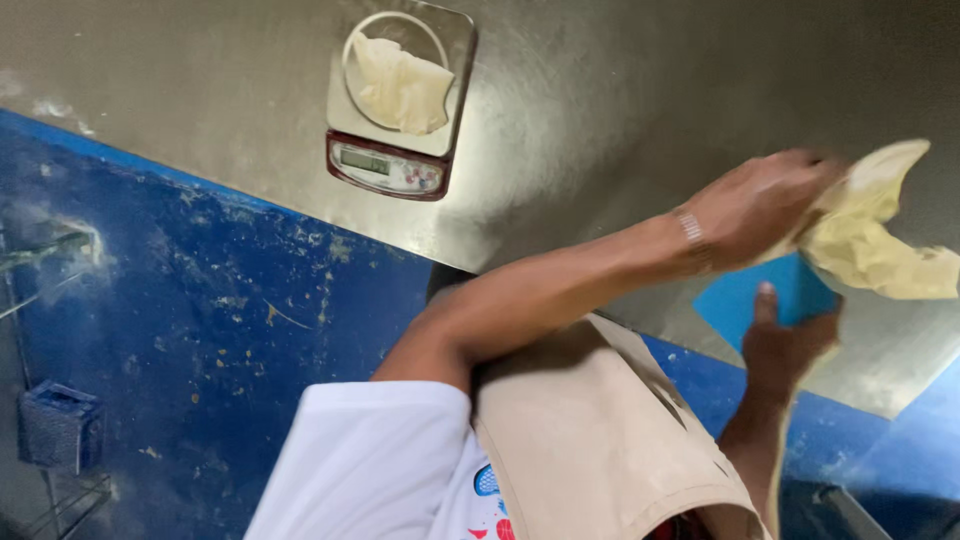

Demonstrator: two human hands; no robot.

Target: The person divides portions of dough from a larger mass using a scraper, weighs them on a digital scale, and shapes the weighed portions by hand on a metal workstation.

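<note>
My left hand (762, 205) reaches far across to the right and is closed on a stretched lump of pale yellow dough (870, 240), lifted just above the steel table (600, 90). A thin band sits on that wrist. Just below it, my right hand (790, 345) grips a flat blue plastic scraper (745, 300), thumb on top, with its edge near the dough. I wear a white shirt and a beige apron (590, 430).
A small digital kitchen scale (392, 165) with a red rim stands at the table's far side, a torn piece of dough (400, 90) lying on its round plate. A blue, flour-speckled surface (220, 310) lies below the table's edge. A dark wire basket (58, 425) is at the lower left.
</note>
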